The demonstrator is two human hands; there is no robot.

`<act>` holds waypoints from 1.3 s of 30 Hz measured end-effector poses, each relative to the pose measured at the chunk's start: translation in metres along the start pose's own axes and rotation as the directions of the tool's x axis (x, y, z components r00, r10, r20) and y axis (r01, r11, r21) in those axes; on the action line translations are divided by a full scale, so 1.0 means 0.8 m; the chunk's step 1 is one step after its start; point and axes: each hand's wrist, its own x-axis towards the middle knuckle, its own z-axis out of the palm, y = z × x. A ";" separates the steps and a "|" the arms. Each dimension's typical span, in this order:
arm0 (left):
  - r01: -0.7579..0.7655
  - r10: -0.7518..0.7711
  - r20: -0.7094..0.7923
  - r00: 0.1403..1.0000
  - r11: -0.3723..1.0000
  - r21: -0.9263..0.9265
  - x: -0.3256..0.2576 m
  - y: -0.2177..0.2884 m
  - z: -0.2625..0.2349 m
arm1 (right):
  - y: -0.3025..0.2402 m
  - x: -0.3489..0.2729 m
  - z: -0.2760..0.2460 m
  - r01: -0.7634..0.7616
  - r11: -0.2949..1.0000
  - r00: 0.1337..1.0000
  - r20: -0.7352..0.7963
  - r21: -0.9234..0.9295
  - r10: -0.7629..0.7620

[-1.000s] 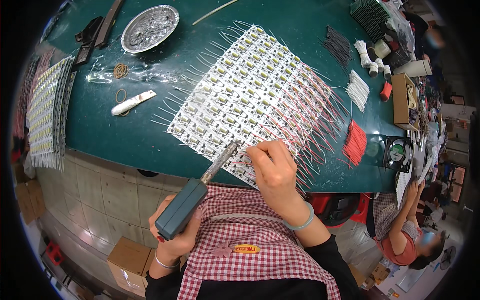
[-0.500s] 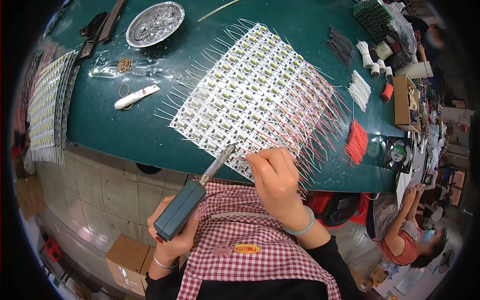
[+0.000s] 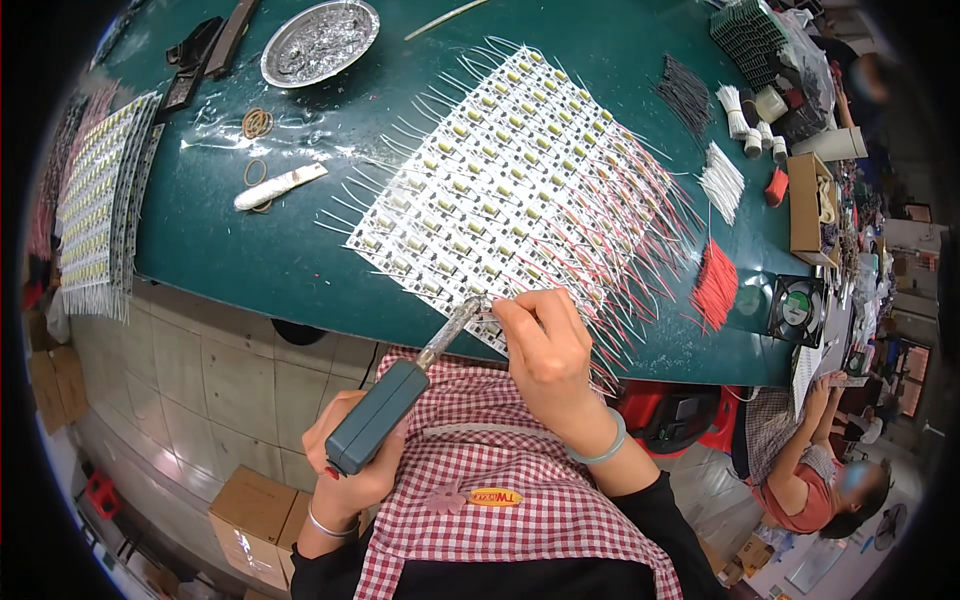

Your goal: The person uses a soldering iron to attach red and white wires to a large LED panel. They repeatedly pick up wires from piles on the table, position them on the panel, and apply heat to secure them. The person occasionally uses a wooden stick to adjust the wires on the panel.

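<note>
A white panel of small circuit boards (image 3: 468, 172) lies on the green table, with yellowish parts in rows and thin white and red wires along its edges. My left hand (image 3: 368, 484) is closed round the dark green handle of a soldering iron (image 3: 378, 412). The iron's tip meets the panel near its front edge, just left of my right fingertips; whether it touches a joint is too small to tell. My right hand (image 3: 553, 350) is pinched over the same edge, on a thin wire mostly hidden by the fingers.
Beyond the panel stands a metal bowl (image 3: 320, 44) of silvery scraps. Bundles of red wires (image 3: 714, 288), white wires (image 3: 721, 184) and black wires (image 3: 684, 97) lie to the right, near a small fan (image 3: 797, 308). More panels (image 3: 100, 200) stand at left. A co-worker (image 3: 815, 490) sits at right.
The soldering iron has shifted right and slightly forward, its tip now closer to my right fingertips. My right hand stays pinched in nearly the same place. The view has moved slightly.
</note>
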 end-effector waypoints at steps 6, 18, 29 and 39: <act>-0.003 0.002 0.014 1.000 0.999 0.033 -0.005 -0.004 0.000 | 0.000 0.000 0.002 0.012 1.000 1.000 -0.002 -0.016 -0.012; 0.079 -0.082 -0.038 0.996 0.994 -0.079 -0.017 -0.010 0.001 | 0.000 -0.002 0.004 0.010 1.000 1.000 -0.003 -0.018 -0.010; 0.075 -0.078 -0.043 0.996 0.994 -0.077 -0.023 -0.009 -0.006 | -0.015 -0.004 -0.005 0.051 0.999 0.999 -0.015 0.015 -0.051; 0.046 -0.048 -0.054 0.997 0.998 -0.040 -0.020 -0.001 -0.008 | -0.015 -0.013 0.008 0.029 0.997 0.999 0.012 0.069 -0.030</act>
